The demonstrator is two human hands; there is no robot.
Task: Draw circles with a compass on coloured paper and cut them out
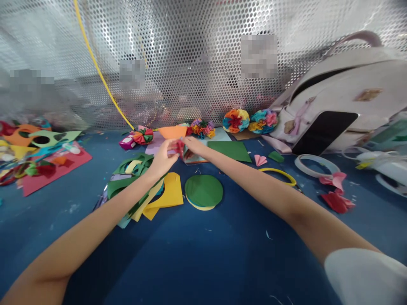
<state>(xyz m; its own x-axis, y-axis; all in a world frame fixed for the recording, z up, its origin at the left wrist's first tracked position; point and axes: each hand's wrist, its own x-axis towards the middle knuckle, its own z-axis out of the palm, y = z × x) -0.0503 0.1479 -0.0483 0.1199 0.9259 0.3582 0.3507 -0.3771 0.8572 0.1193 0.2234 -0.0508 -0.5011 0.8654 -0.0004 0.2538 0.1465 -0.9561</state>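
Both my hands reach forward to the middle of the table and nearly meet. My left hand [165, 157] pinches a small red piece [180, 148], blurred and partly hidden by the fingers. The fingertips of my right hand [192, 146] are closed at the same red piece. Just behind them lies an orange paper piece [172, 132]. Under and beside the right hand are a small picture-covered item [194, 158] and a green sheet [229, 151]. Nearer to me, a stack of round papers with a green circle [204, 190] on top lies flat.
Cut-out paper scraps [132, 180] and yellow paper [171, 190] lie left of the circles. A yellow headband [280, 171], a white headband [313, 163], a black phone [324, 132] and a pale backpack [346, 93] are at right. A perforated metal panel [197, 55] stands behind.
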